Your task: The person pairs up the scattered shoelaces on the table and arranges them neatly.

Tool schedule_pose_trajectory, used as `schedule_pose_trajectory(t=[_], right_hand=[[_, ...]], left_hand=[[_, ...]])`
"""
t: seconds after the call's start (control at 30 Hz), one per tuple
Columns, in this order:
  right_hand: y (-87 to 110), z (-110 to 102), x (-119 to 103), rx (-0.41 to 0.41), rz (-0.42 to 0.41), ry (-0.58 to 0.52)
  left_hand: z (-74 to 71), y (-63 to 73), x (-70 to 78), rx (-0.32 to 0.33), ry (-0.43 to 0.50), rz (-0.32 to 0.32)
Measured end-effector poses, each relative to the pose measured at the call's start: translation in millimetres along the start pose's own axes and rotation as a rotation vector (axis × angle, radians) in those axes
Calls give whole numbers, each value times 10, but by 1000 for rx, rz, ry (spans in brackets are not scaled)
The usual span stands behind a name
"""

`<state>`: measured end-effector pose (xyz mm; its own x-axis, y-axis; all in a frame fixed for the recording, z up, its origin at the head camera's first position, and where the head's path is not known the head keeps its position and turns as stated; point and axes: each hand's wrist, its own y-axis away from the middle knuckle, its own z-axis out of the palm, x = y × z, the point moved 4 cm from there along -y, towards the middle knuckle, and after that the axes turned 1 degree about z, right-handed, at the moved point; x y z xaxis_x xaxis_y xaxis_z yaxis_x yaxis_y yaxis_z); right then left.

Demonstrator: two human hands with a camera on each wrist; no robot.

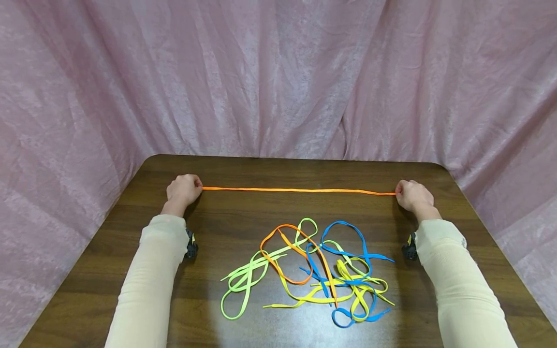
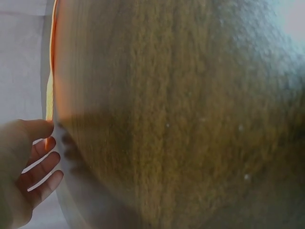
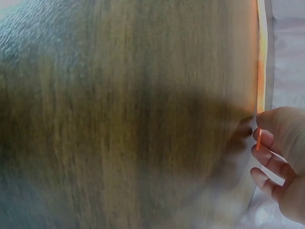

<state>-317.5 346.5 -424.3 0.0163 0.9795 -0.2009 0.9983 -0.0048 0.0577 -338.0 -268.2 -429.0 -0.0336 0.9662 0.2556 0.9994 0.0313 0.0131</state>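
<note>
Spanning nearly straight beyond the tangle (image 1: 327,268), an orange lace (image 1: 300,190) is running between two hands. Beyond the tangle to its left, the left hand (image 1: 184,188) is pinching one end; to its right, the right hand (image 1: 413,194) is pinching the other. The lace is looking light, limp and sturdy, likely twisting easily; its tips are seeming the best hold.

No text, brand, number or sign — nothing can be read.
</note>
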Motion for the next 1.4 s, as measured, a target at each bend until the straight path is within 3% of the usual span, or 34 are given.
schedule_pose_trajectory(t=[0.33, 0.53, 0.8, 1.07, 1.4], right_hand=[[18, 28, -12, -6, 12, 2], [37, 20, -20, -43, 9, 12], [56, -15, -70, -122, -70, 41], [93, -88, -172, -93, -135, 63], [235, -233, -360, -10, -200, 67]], left_hand=[[13, 4, -3, -18, -2, 0], [-19, 3, -6, -91, -19, 20], [-81, 55, -8, -158, -36, 41], [-200, 94, 57, -124, -41, 110], [-356, 182, 271, -58, -32, 204]])
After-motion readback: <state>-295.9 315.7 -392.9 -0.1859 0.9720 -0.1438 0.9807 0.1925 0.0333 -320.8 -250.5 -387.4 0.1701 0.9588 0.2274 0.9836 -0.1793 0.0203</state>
